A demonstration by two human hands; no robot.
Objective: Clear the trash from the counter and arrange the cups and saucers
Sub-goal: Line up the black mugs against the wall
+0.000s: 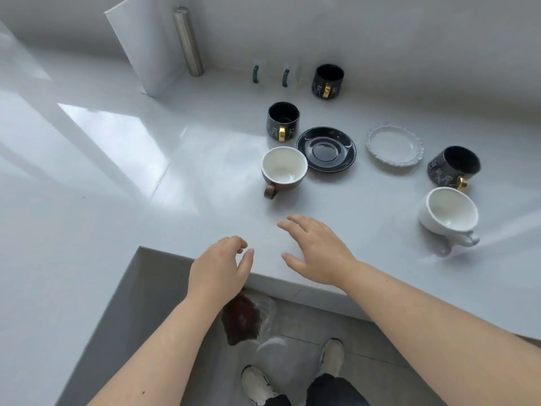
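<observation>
Both hands hold nothing. Left hand (pixel 221 266) hovers at the counter (pixel 117 200) front edge, fingers loosely curled, thumb apart, palm down. Right hand (pixel 316 253) is just beside it to the right, over the counter, fingers spread wide, not touching any cup. Below the left wrist, down off the counter edge, sits a blurred brown item in clear plastic (pixel 246 320), looks like trash, cannot tell exactly what or what it rests in. Just beyond the right hand's fingertips stands the brown cup w/ white inside (pixel 284 171), upright, handle toward the person. Touching or nearly touching its far-right rim is the black saucer (pixel 326 149), bare. Beyond the brown cup, a black cup w/ gold handle (pixel 283 121), upright, close to the saucer's far-left edge. Further back near the wall, a 2nd black cup (pixel 327 81), upright, gold handle facing front. Right of the black saucer, apart from it, a clear frilled-edge saucer (pixel 393 146), bare. Far right of the right hand, a white cup (pixel 449 213) tipped in the wide-angle view, handle toward the front; just behind it a 3rd black cup (pixel 453 167), gold handle toward the white cup. Back left, a steel cylinder (pixel 188 41) and a white panel (pixel 140 48) stand by the wall. Person's shoes (pixel 292 373) on the floor below.
</observation>
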